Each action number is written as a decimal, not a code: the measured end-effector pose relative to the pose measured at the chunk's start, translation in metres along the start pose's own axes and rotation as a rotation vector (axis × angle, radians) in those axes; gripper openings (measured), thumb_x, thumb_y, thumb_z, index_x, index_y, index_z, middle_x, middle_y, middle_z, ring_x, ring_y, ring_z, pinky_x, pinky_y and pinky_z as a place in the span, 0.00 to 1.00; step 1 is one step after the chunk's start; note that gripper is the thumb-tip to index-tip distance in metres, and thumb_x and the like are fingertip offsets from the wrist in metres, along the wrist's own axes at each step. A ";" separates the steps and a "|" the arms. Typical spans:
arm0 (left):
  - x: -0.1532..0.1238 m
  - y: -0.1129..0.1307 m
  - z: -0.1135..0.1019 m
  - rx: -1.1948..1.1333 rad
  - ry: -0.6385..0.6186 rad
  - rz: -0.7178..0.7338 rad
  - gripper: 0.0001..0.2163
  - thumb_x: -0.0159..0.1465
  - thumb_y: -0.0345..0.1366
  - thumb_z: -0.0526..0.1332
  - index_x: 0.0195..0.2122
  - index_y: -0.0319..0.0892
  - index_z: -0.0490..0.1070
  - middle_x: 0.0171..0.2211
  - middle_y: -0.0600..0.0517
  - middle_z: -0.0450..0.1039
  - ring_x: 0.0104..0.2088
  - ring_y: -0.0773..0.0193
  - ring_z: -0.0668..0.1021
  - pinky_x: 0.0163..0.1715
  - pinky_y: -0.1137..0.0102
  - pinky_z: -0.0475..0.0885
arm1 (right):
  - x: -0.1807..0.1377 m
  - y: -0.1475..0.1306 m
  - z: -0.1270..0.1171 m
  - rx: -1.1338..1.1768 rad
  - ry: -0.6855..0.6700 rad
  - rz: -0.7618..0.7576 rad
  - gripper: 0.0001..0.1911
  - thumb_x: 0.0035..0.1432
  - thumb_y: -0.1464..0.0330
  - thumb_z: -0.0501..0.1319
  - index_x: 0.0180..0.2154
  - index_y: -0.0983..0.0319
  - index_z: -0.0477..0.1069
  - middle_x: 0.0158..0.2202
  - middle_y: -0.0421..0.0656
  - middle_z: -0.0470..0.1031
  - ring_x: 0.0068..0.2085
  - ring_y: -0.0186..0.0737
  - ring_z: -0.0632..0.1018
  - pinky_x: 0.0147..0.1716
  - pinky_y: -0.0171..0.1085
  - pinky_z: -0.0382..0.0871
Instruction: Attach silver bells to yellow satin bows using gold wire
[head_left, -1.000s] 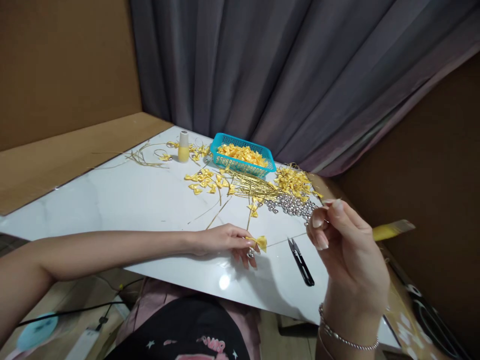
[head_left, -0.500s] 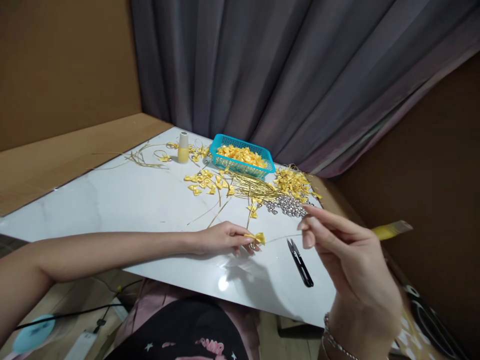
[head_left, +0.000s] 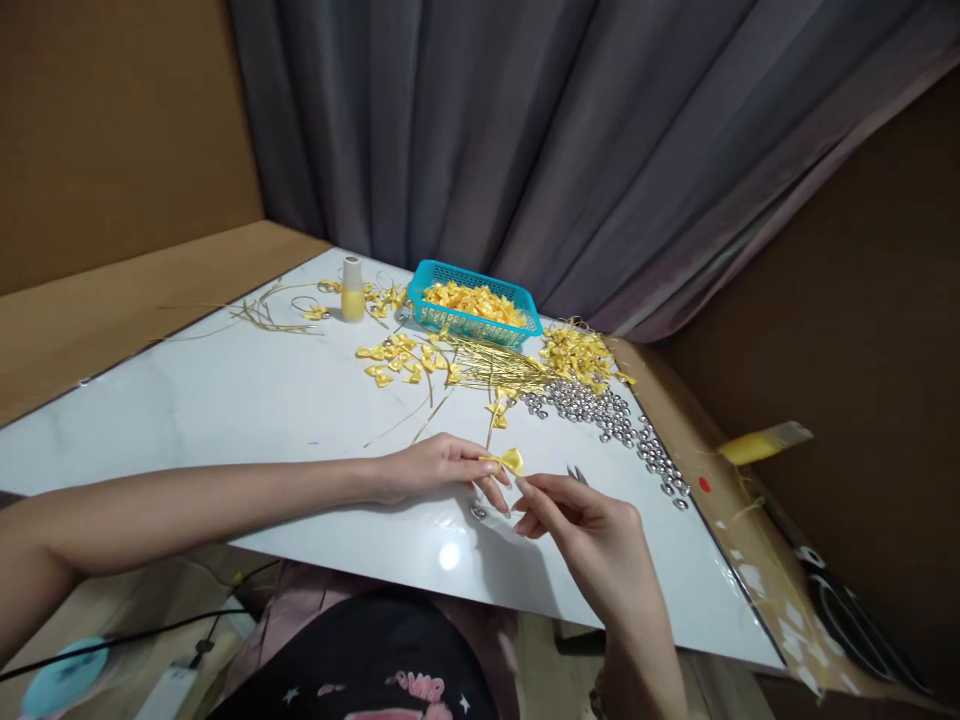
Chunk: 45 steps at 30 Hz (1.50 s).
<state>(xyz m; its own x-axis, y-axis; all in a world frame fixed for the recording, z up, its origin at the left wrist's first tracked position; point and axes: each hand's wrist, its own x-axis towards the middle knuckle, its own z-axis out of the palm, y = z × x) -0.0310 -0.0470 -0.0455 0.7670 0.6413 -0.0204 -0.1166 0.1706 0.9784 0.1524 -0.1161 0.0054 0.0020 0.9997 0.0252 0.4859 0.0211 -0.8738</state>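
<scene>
We see the left hand (head_left: 431, 470) lying low on the white worktop (head_left: 225, 400), forearm stretched in along the near edge, palm down. Its thumb and forefinger are closed on a small yellow bow (head_left: 512, 461), held just above the surface about midway along the near edge. The right hand (head_left: 592, 535) comes up from over the near edge, wrist bent. Its fingertips are drawn into a narrow pinch just beside the bow. We cannot tell whether anything thin sits in that pinch.

The bow is glossy satin ribbon, folded into two loops. The worktop is a smooth, shiny slab that throws back a spot of light. A single silver bead (head_left: 478, 512) lies under the left fingers.

At the far edge stands a teal plastic basket (head_left: 450, 322) with lattice walls, heaped with more yellow ribbon pieces. To its left, along the same edge, a cream thread spool (head_left: 352, 290) stands upright. In front of the basket lie loose bows (head_left: 405, 358) and a bundle of thin gold wires (head_left: 495, 368). A second heap of bows (head_left: 577, 352) sits near the far right corner. Round silver beads (head_left: 600, 410) trail from there down the right edge.
</scene>
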 end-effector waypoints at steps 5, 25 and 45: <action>0.000 -0.001 0.001 0.013 -0.002 0.016 0.15 0.65 0.44 0.57 0.40 0.35 0.72 0.30 0.46 0.78 0.34 0.63 0.77 0.41 0.67 0.67 | -0.003 0.002 0.003 -0.062 -0.009 -0.015 0.13 0.56 0.62 0.60 0.28 0.62 0.77 0.18 0.41 0.76 0.21 0.37 0.77 0.25 0.33 0.72; 0.000 -0.003 0.003 0.008 -0.025 0.001 0.12 0.66 0.42 0.55 0.34 0.37 0.69 0.24 0.52 0.73 0.29 0.66 0.74 0.37 0.69 0.66 | -0.003 -0.006 0.004 -0.054 -0.064 0.031 0.14 0.56 0.62 0.59 0.23 0.63 0.73 0.14 0.40 0.72 0.17 0.35 0.74 0.20 0.31 0.68; 0.001 0.001 0.003 -0.092 -0.016 -0.067 0.13 0.62 0.43 0.59 0.31 0.36 0.71 0.23 0.48 0.75 0.28 0.63 0.75 0.36 0.67 0.66 | -0.004 -0.007 0.004 -0.095 -0.075 0.006 0.14 0.57 0.65 0.57 0.22 0.62 0.72 0.12 0.40 0.71 0.16 0.35 0.73 0.19 0.31 0.66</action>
<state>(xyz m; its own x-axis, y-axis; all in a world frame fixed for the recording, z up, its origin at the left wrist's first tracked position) -0.0288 -0.0484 -0.0444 0.7852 0.6140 -0.0808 -0.1215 0.2808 0.9521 0.1455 -0.1206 0.0096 -0.0590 0.9981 -0.0193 0.5663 0.0175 -0.8240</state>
